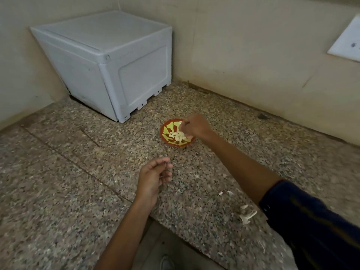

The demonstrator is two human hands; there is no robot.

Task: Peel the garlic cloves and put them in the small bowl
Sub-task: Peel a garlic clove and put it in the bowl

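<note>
the right hand (pixel 195 127) reaches over the small red bowl (pixel 164 137) on the speckled tabletop (pixel 78 172), its grip curled; whether it holds a clove i cannot tell. peeled garlic cloves (pixel 177 136) lie in the bowl. the left hand (pixel 153 177) hovers nearer, fingers loosely curled, empty. garlic skins (pixel 247 215) lie near right.

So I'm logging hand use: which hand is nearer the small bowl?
Right. The right hand is over the small bowl; the left hand is nearer the person.
</note>
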